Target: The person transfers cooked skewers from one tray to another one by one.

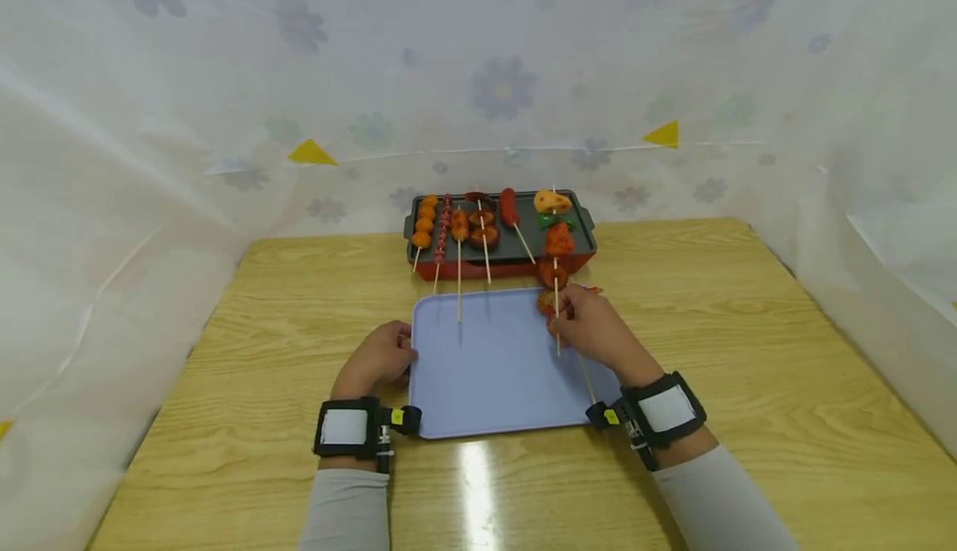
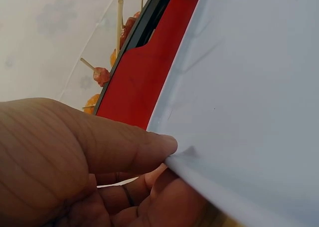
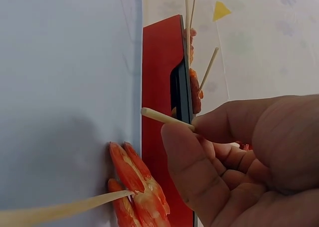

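My left hand (image 1: pixel 379 357) pinches the left edge of a pale blue tray (image 1: pixel 486 368); in the left wrist view the thumb (image 2: pixel 134 147) lies on the rim with curled fingers beneath. My right hand (image 1: pixel 594 327) pinches the bare stick of a vegetable skewer (image 1: pixel 558 239) with yellow, green and red pieces. That skewer's far end is over a grill plate (image 1: pixel 523 245), its stick pointing back above the tray. Whether its pieces touch the plate I cannot tell. A shrimp skewer (image 3: pixel 142 187) lies at the tray's right side, partly hidden by my right hand in the head view.
Along the dark-topped red grill lie an orange ball skewer (image 1: pixel 423 223), a thin pink one (image 1: pixel 443 231), a short orange one (image 1: pixel 459 225), a brown sliced one (image 1: pixel 483 227) and a red sausage (image 1: pixel 509 207). Several sticks overhang its front. A floral sheet (image 1: pixel 449 61) hangs behind the wooden table (image 1: pixel 299 285).
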Demonstrator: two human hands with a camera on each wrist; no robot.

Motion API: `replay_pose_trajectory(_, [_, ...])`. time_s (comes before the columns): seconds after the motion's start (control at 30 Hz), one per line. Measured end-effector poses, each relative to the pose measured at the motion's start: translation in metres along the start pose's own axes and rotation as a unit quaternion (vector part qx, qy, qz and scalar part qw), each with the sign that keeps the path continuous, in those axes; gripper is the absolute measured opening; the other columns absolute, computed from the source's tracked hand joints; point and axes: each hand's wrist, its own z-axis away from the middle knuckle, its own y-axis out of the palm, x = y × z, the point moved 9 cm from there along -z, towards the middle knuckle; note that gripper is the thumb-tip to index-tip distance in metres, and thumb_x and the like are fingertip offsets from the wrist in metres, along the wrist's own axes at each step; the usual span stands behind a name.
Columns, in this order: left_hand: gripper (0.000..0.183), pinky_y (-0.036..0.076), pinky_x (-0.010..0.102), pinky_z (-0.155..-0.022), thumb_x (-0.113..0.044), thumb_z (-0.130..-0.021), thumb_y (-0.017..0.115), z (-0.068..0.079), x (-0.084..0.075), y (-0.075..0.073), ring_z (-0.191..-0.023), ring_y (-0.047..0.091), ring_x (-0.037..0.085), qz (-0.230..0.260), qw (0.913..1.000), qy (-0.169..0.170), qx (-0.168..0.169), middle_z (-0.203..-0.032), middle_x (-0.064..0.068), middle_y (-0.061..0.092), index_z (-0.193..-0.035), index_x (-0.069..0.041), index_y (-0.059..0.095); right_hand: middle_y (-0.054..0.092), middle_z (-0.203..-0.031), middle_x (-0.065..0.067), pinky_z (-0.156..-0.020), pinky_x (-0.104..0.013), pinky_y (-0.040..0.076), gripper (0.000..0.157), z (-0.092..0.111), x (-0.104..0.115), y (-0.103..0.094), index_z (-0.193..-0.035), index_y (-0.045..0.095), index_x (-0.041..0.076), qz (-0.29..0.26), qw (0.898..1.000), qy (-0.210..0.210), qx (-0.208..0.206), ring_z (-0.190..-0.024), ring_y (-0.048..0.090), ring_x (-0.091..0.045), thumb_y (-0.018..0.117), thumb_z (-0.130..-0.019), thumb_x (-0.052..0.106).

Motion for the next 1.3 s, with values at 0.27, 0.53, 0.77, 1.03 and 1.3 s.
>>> replay_pose_trajectory(0.27, [0.045,0.052,0.031,-0.063,-0.006,-0.095,0.058,-0.001,-0.001,0.0,-0.079,0.059,0.022,-0.006,1.0,0.0,0.004,-0.095,0.011,0.054,-0.138,0.002,0.048,0.057,-0.069,-0.006,-0.052,-0.033,0.043,0.009,0.004,0.002,0.0,-0.088,0.052,0.003,0.022,1.0,-0.002,-0.003,-0.057,0.06,-0.017,0.061,-0.09,0.001])
replay_pose_trajectory(0.53, [0.045,0.051,0.03,-0.062,-0.006,-0.095,0.058,-0.003,-0.003,-0.001,-0.078,0.058,0.022,0.0,1.0,-0.001,0.0,-0.094,0.011,0.054,-0.138,0.001,0.048,0.053,-0.066,-0.004,-0.049,-0.029,0.039,0.012,0.011,0.001,0.002,-0.085,0.051,0.004,0.057,0.998,-0.018,-0.014,-0.054,0.055,-0.015,0.061,-0.092,0.002])
replay_pose_trajectory(0.77, [0.044,0.05,0.03,-0.061,-0.007,-0.095,0.058,-0.001,-0.001,-0.001,-0.075,0.059,0.022,-0.014,0.9999,0.006,0.001,-0.093,0.011,0.053,-0.137,0.002,0.048,0.057,-0.063,-0.001,-0.051,-0.031,0.041,0.01,0.028,-0.005,0.007,-0.084,0.05,0.005,0.075,0.997,0.014,0.008,-0.053,0.054,-0.015,0.059,-0.086,-0.001])
replay_pose_trajectory(1.03, [0.045,0.052,0.031,-0.062,-0.006,-0.095,0.058,0.0,-0.001,-0.001,-0.075,0.06,0.022,-0.006,1.0,0.006,0.004,-0.093,0.011,0.052,-0.138,0.002,0.047,0.056,-0.063,-0.001,-0.052,-0.031,0.04,0.011,0.041,-0.008,0.016,-0.083,0.05,0.006,0.074,0.996,0.025,0.031,-0.054,0.056,-0.014,0.057,-0.086,-0.002])
replay_pose_trajectory(1.3, [0.044,0.052,0.031,-0.061,-0.006,-0.094,0.058,0.0,-0.001,-0.001,-0.075,0.059,0.021,-0.001,1.0,0.006,0.005,-0.092,0.011,0.052,-0.137,0.002,0.048,0.054,-0.064,-0.003,-0.048,-0.03,0.04,0.012,0.054,-0.01,0.021,-0.084,0.05,0.006,0.061,0.996,0.055,0.041,-0.053,0.055,-0.015,0.058,-0.086,-0.002])
